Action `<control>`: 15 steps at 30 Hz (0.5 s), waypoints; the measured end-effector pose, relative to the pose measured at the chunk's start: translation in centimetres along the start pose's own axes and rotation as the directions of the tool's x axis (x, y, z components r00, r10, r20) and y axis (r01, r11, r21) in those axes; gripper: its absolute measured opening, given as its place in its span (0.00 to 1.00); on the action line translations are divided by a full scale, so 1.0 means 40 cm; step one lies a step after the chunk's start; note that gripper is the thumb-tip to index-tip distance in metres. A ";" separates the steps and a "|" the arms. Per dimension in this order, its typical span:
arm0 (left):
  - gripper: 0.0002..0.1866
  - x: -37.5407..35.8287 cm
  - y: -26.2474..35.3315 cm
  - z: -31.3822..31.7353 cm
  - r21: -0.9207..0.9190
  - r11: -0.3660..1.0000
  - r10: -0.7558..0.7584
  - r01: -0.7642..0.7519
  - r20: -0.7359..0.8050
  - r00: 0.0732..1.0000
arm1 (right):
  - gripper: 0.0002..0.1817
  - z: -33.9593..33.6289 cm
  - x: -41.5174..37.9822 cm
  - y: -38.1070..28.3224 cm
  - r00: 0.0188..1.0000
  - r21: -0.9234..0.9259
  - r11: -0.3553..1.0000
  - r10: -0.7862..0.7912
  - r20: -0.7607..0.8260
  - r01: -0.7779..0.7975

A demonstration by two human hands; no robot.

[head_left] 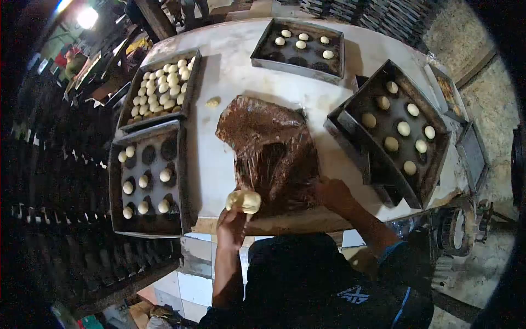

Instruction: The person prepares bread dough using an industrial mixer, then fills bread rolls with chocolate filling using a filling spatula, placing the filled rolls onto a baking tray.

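Note:
A pale yellow lump of dough (245,202) rests in my left hand (232,226), just over the front edge of the table. The fingers curl up around its underside. On the tabletop in front of me lies a crumpled brown plastic bag (268,148), its surface shiny and smeared. My right hand (332,194) is at the bag's lower right edge, with the fingers partly hidden against it; they seem to grip the plastic. What is inside the bag cannot be made out.
Left are a tray (185,98) crowded with dough balls and a tray (114,192) with several spaced ones. More dough-ball trays stand at the back (298,71) and, stacked, at the right (345,123). A small dough scrap (212,102) lies near the bag. A person (74,63) is far left.

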State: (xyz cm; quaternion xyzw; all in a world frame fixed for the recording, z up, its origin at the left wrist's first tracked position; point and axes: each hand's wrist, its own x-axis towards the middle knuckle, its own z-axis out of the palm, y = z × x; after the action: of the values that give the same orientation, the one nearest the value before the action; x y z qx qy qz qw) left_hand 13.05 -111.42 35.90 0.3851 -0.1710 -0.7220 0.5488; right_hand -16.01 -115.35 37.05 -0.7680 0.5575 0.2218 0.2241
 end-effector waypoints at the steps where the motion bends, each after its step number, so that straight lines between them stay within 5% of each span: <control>1: 0.28 0.014 0.004 0.011 0.009 1.000 0.002 -0.002 -0.003 1.000 | 0.26 0.050 0.065 0.043 1.000 0.007 1.000 -0.006 -0.003 0.006; 2: 0.29 0.024 0.007 0.017 0.003 0.999 0.040 -0.040 0.008 0.999 | 0.24 0.152 0.168 0.102 0.927 0.229 0.963 -0.047 -0.372 0.141; 3: 0.30 0.031 0.008 0.022 -0.005 0.997 0.077 -0.077 0.016 0.997 | 0.22 0.205 0.227 0.137 0.729 0.374 0.864 0.013 -0.684 0.336; 4: 0.30 0.032 0.018 0.039 0.033 0.998 0.059 -0.059 -0.001 0.998 | 0.22 0.168 0.239 0.133 0.735 0.377 0.861 0.007 -0.678 0.340; 6: 0.29 0.046 0.015 0.060 0.031 0.997 0.064 -0.064 -0.007 0.998 | 0.23 0.093 0.280 0.111 0.824 0.006 0.999 -0.035 -0.566 0.046; 10: 0.28 0.086 -0.003 0.066 0.028 0.997 0.072 -0.070 -0.045 0.996 | 0.18 0.099 0.320 0.113 0.811 0.059 0.994 -0.037 -0.584 0.088; 12: 0.28 0.113 -0.038 0.053 0.016 0.997 0.074 -0.073 -0.128 0.989 | 0.14 0.115 0.343 0.179 0.903 0.528 0.758 -0.188 -0.386 0.383; 13: 0.28 0.128 -0.057 0.041 0.019 0.998 0.063 -0.061 -0.131 0.989 | 0.14 0.117 0.324 0.168 0.907 0.537 0.755 -0.182 -0.380 0.376; 15: 0.27 0.150 -0.084 0.030 0.000 0.993 -0.118 0.120 -0.167 0.979 | 0.11 0.119 0.263 0.129 0.826 0.735 0.379 -0.208 -0.524 0.562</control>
State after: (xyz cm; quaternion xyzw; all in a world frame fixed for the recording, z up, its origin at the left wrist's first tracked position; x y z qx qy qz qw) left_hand 9.33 -116.05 32.20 0.4566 -0.1049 -0.7178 0.5150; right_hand -18.42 -121.94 26.51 -0.6814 0.4217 -0.2890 0.5237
